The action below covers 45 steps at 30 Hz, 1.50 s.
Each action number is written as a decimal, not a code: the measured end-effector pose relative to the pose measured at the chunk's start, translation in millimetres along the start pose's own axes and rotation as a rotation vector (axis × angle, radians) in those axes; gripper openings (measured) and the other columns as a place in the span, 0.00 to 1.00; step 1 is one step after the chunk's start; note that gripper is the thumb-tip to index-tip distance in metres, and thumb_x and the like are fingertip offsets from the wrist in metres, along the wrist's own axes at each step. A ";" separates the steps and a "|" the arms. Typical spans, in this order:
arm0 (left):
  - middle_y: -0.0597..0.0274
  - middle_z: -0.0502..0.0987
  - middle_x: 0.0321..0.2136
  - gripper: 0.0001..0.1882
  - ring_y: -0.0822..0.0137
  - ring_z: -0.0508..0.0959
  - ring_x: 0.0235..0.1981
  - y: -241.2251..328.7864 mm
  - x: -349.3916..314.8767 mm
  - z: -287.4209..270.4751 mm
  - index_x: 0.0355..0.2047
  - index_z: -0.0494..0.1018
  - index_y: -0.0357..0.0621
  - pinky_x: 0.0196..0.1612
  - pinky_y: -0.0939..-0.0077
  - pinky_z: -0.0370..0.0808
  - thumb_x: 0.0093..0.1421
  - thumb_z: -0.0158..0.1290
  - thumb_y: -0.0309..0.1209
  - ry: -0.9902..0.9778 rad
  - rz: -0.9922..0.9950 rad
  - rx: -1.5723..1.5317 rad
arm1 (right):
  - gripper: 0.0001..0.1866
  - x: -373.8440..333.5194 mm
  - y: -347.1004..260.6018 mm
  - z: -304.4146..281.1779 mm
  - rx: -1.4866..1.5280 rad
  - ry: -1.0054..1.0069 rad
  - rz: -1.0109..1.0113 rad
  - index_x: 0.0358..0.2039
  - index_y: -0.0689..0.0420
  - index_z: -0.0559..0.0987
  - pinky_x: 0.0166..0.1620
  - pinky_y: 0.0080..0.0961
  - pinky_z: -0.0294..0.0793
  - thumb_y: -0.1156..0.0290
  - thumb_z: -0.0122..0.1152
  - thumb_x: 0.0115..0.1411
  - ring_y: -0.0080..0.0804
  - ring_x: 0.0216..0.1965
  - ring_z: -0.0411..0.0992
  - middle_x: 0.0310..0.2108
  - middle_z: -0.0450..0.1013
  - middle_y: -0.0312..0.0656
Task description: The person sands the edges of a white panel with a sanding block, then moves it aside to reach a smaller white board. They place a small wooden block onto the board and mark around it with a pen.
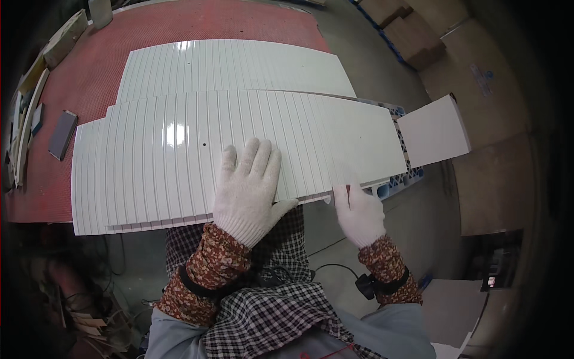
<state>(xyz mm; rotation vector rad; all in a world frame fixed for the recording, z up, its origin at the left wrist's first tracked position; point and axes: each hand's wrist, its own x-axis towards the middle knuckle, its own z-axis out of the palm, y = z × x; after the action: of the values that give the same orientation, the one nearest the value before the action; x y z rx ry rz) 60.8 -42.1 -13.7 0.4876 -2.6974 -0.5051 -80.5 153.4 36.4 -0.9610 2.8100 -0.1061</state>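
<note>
A long white glossy panel with parallel grooves (311, 131) lies on top of another white panel (89, 173), whose left end sticks out below it. My left hand (251, 182), in a white knit glove, presses flat on the top panel near its front edge, fingers stretched out. At that same edge, farther right, my gloved right hand (362, 215) is closed. A bit of red shows between its fingers, but what it grips is too small and blurred to name. A third white grooved panel (233, 63) lies just behind.
The panels rest partly on a red textured tabletop (239, 21). A grey block (63, 134) and several strips (30, 125) lie on its left side. Right of the panels are a blue plastic pallet (412, 175) and a white board (436, 131). Cardboard boxes (412, 42) stand at the far right.
</note>
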 end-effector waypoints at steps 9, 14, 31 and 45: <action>0.47 0.69 0.65 0.50 0.49 0.65 0.71 -2.0 0.5 2.4 0.65 0.68 0.34 0.72 0.37 0.60 0.51 0.70 0.56 0.054 0.031 -0.014 | 0.20 -8.6 -23.9 -1.7 0.165 0.049 0.058 0.40 0.61 0.77 0.35 0.52 0.77 0.54 0.52 0.75 0.59 0.30 0.80 0.24 0.78 0.54; 0.47 0.69 0.65 0.49 0.49 0.64 0.71 -1.5 0.5 2.9 0.65 0.68 0.34 0.73 0.37 0.60 0.52 0.70 0.55 0.033 0.011 -0.034 | 0.20 -3.4 -21.7 1.6 0.112 0.030 0.039 0.41 0.61 0.78 0.37 0.52 0.78 0.54 0.52 0.74 0.59 0.31 0.80 0.25 0.78 0.55; 0.47 0.68 0.66 0.50 0.49 0.64 0.72 3.0 0.7 -5.8 0.66 0.67 0.34 0.72 0.37 0.58 0.52 0.70 0.55 -0.010 0.003 -0.062 | 0.27 226.4 -75.9 -21.3 -0.160 0.009 -0.101 0.50 0.62 0.81 0.58 0.52 0.75 0.54 0.39 0.74 0.57 0.53 0.78 0.49 0.80 0.60; 0.48 0.69 0.66 0.50 0.49 0.65 0.71 0.4 1.0 -0.5 0.66 0.67 0.35 0.74 0.38 0.58 0.53 0.69 0.56 0.024 -0.004 -0.027 | 0.23 84.8 -40.8 -7.7 -0.120 0.015 -0.053 0.46 0.61 0.79 0.46 0.54 0.78 0.53 0.44 0.74 0.58 0.38 0.81 0.34 0.81 0.57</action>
<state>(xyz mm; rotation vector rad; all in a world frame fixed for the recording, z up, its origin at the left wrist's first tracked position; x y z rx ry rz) 60.0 -42.3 -12.8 0.4884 -2.6636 -0.5332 -123.4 69.3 37.3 -1.0654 2.8329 0.0498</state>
